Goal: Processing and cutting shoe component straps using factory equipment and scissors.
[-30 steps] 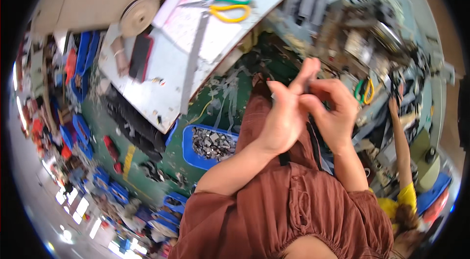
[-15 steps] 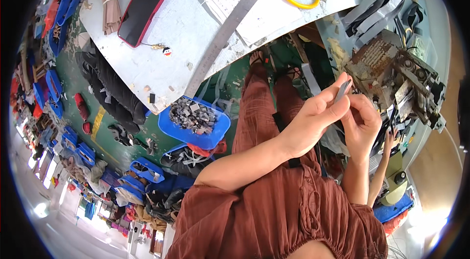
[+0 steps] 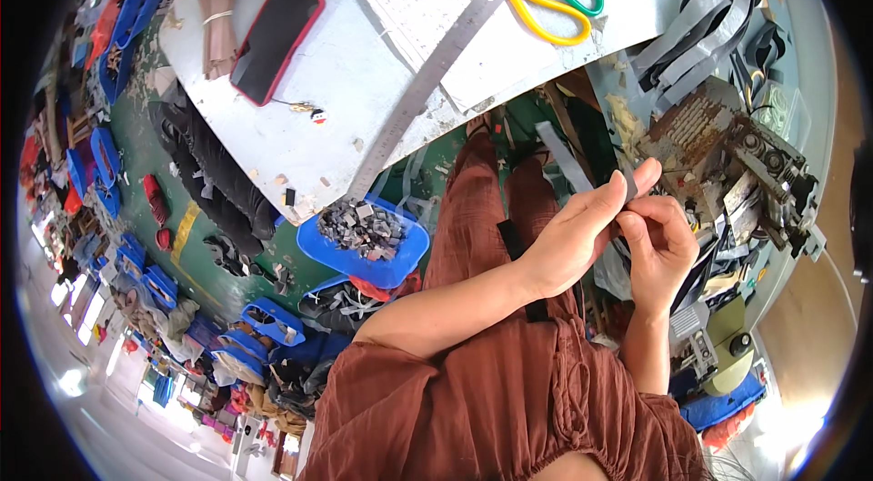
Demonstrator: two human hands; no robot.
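Above my lap, my left hand (image 3: 587,222) pinches a small flat dark grey piece (image 3: 629,183) between thumb and fingers. My right hand (image 3: 662,243) is closed just beside it, its thumb and index fingertip at the piece's lower end. Fingers partly cover the piece, so its exact kind does not show. To the left, a blue plastic basket (image 3: 318,247) holds many small grey and black cut pieces (image 3: 364,228). A steel ruler (image 3: 427,81) lies on the white table (image 3: 318,140), its near end reaching over the edge toward that basket.
On the table lie scissors with green and yellow handles (image 3: 555,17), written papers (image 3: 409,4), a red-cased phone (image 3: 277,40) and a bundle of brown strips (image 3: 217,26). A rusty metal machine (image 3: 746,145) stands at right, below grey and black straps (image 3: 705,17).
The view has shifted, showing more of the scissors. Both hands remain together around the piece, which has turned and is more covered. Another person's forearm at right is no longer visible.
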